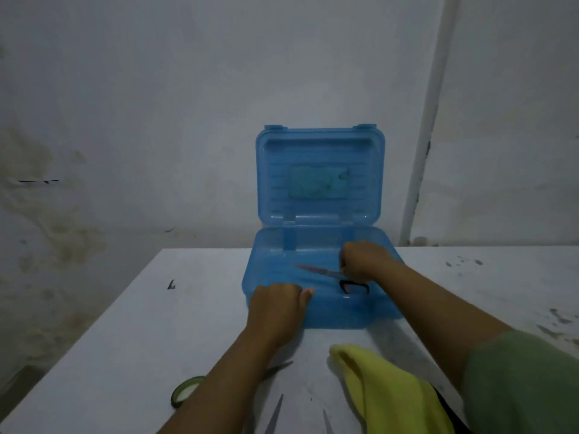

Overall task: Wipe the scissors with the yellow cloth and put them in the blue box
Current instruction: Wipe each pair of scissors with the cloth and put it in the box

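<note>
The blue box (313, 317) stands open on the white table, its lid upright against the wall. My right hand (363, 260) is inside it, shut on black-handled scissors (316, 270) whose blades point left. My left hand (277, 305) rests on the box's front left rim, fingers curled over it. The yellow cloth (382, 389) lies crumpled on the table in front of the box, under my right forearm. Green-handled scissors (185, 391) lie near the front left, partly hidden by my left forearm.
Two more blade tips (275, 415) poke up from the bottom edge. The white table (141, 324) is scuffed, with dark marks at its right. A stained wall and a white pipe (426, 145) stand just behind the box.
</note>
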